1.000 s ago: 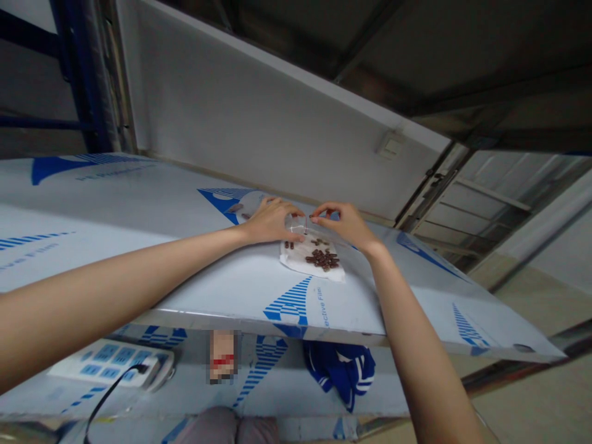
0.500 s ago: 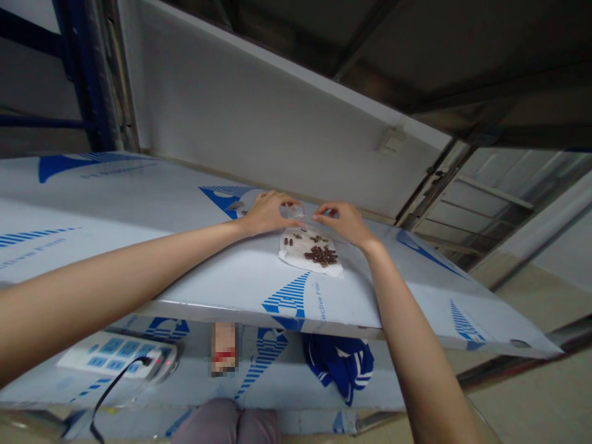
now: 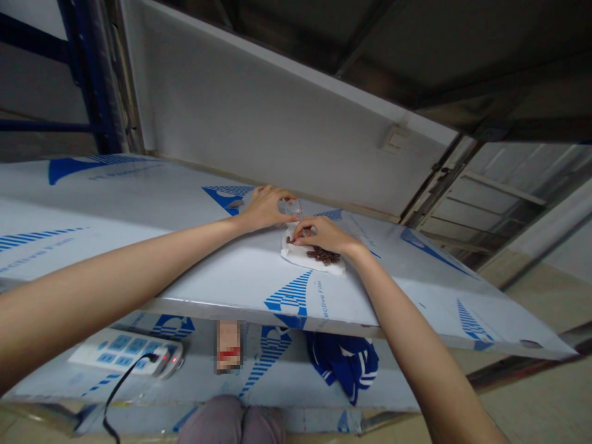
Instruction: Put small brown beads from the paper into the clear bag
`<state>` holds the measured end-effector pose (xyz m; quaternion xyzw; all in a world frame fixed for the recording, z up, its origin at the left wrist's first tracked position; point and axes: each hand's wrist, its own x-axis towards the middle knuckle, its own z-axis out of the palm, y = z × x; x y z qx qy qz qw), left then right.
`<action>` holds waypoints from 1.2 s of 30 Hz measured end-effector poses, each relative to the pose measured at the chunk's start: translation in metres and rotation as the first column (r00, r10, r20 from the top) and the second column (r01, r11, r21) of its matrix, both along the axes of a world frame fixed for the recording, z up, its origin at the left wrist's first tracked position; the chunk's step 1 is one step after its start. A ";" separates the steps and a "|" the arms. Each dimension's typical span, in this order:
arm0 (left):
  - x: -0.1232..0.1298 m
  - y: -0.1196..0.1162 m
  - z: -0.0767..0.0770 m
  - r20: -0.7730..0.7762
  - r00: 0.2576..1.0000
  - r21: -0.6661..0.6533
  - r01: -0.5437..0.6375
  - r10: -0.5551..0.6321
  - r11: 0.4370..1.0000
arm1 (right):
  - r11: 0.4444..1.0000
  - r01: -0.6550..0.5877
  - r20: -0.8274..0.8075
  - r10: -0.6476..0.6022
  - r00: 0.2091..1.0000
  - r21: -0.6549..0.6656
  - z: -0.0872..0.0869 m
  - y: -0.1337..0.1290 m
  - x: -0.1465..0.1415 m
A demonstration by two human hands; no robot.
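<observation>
My left hand [image 3: 272, 206] is curled around a small clear plastic cup [image 3: 294, 207] above the far part of the table. Close by on its right, my right hand [image 3: 319, 233] reaches down over a white paper tissue [image 3: 296, 253]. Its thumb and forefinger are pinched at one of the small dark brown, bean-like pieces [image 3: 290, 240] on the tissue's left side. Several more brown pieces [image 3: 326, 255] lie heaped near the tissue's right edge, partly under my right hand. Contents of the cup are too small to make out.
The table [image 3: 185, 265] is covered with printed protective film and meets a wall at the back. On a lower shelf lie a white power strip [image 3: 123, 354] with a black cable, a blurred-out object [image 3: 229, 346] and a blue-and-white cloth [image 3: 345, 364].
My right hand has moved down and left, from beside the cup to the brown pieces on the tissue. My left hand keeps its hold on the cup, nearly in place.
</observation>
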<state>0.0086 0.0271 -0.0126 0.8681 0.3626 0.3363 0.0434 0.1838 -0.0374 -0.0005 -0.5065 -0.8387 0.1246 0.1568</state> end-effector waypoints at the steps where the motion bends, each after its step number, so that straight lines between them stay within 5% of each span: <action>1: -0.001 0.000 0.000 -0.010 1.000 0.003 0.005 -0.005 1.000 | 1.000 0.005 -0.013 -0.005 1.000 -0.001 0.001 0.000 0.001; 9: 0.002 -0.001 -0.003 -0.113 0.983 -0.007 0.147 -0.146 0.989 | 0.936 0.216 -0.176 -0.171 0.969 0.279 0.017 0.002 0.025; 13: 0.004 -0.006 -0.003 -0.062 0.980 -0.011 0.189 -0.189 0.982 | 0.906 0.187 -0.109 -0.157 0.982 0.379 0.014 0.001 0.019; 18: -0.003 0.001 0.001 0.073 0.987 -0.070 0.150 -0.145 0.986 | 0.769 0.279 -0.134 -0.248 0.959 0.576 0.014 0.000 0.011; 21: -0.005 0.012 0.001 0.176 0.978 -0.066 0.124 -0.110 0.990 | 0.858 0.204 -0.150 -0.149 0.977 0.472 0.014 0.000 0.010; 25: -0.006 0.020 -0.001 0.227 0.972 -0.049 0.076 -0.063 0.996 | 0.987 -0.041 -0.017 0.045 0.999 0.155 0.004 0.001 0.003; 29: -0.007 0.017 0.000 0.177 0.982 -0.033 0.067 -0.060 0.997 | 0.996 -0.064 0.014 0.063 0.998 0.059 -0.009 0.004 -0.005; 36: -0.008 0.006 0.001 -0.029 0.995 0.023 0.099 -0.098 0.995 | 0.965 0.105 -0.040 -0.098 0.994 0.240 0.008 0.001 0.006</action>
